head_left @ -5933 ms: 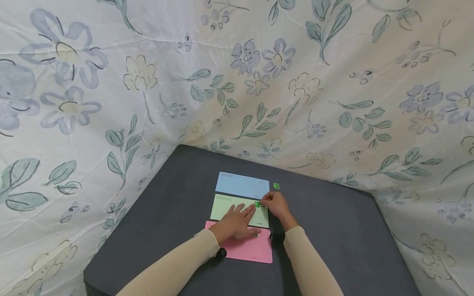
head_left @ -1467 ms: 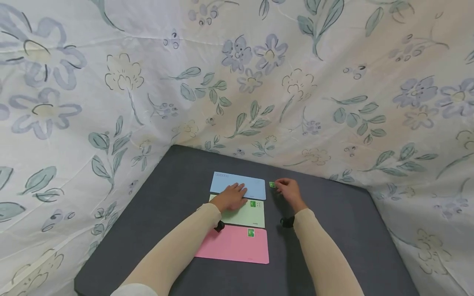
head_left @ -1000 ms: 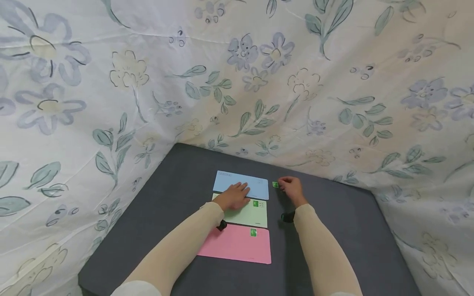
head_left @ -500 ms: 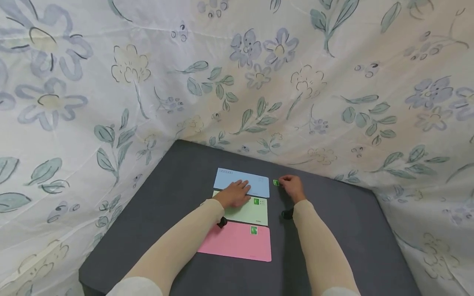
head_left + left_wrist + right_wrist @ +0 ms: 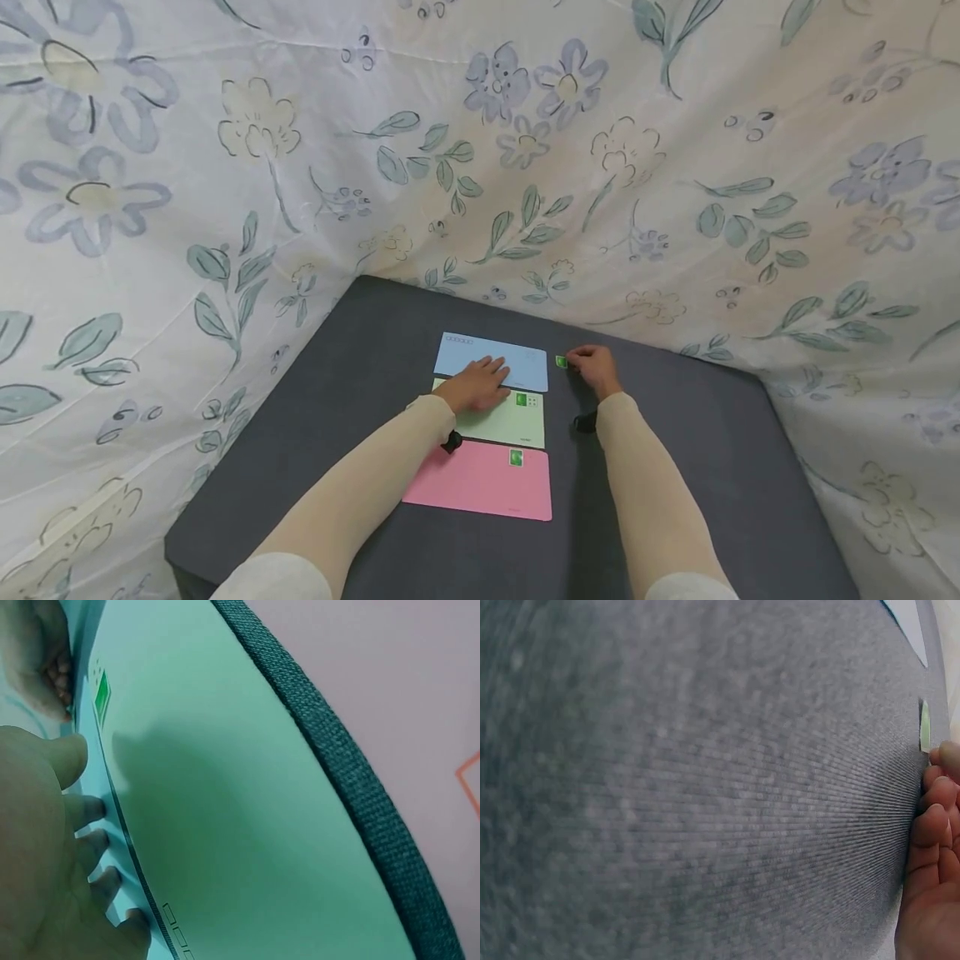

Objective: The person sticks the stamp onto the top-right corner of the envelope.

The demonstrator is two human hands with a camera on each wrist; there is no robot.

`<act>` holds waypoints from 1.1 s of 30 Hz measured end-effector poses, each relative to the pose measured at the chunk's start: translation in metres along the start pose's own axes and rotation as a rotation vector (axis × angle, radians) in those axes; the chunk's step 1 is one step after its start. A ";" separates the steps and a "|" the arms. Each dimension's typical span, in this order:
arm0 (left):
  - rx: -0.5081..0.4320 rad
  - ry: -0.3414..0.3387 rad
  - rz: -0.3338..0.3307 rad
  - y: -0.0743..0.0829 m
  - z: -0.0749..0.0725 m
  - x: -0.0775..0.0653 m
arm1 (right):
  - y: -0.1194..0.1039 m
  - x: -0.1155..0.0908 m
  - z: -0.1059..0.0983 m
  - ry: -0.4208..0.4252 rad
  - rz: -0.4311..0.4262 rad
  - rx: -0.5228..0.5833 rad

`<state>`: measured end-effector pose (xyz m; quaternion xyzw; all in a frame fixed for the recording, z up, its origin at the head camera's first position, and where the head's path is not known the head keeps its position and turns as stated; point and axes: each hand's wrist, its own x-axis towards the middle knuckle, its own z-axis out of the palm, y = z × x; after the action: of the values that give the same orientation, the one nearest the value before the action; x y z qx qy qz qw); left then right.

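My left hand (image 5: 474, 386) lies palm down with its fingers spread, across the lower edge of the blue envelope (image 5: 463, 353) and the top of the green envelope (image 5: 498, 428). Right of the blue envelope, the thumb and index finger of my right hand (image 5: 597, 369) pinch the edge of a small green stamp (image 5: 561, 362). In the right wrist view that stamp (image 5: 925, 726) shows edge-on at the fingertips. One green stamp (image 5: 521, 400) is on the green envelope near its upper right corner. Another stamp (image 5: 516, 457) sits likewise on the pink envelope (image 5: 487, 482).
The three envelopes lie in a column on a dark grey table (image 5: 712, 467), pink nearest me. Floral cloth (image 5: 600, 167) hangs behind and to the left of the table. A black wrist camera (image 5: 452, 442) rests over the pink envelope's upper edge.
From the green envelope's corner, my right hand has moved up to the loose stamp. My left hand has shifted up toward the blue envelope. Over the last second both hands stay nearly still.
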<state>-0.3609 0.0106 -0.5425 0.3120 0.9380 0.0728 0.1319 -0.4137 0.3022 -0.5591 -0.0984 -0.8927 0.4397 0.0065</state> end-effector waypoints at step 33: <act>-0.016 -0.009 -0.020 0.000 0.001 0.002 | 0.002 0.009 0.000 -0.046 0.012 0.003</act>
<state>-0.3626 0.0120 -0.5441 0.3017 0.9399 0.0776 0.1395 -0.4220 0.3049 -0.5611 -0.0938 -0.8914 0.4432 -0.0164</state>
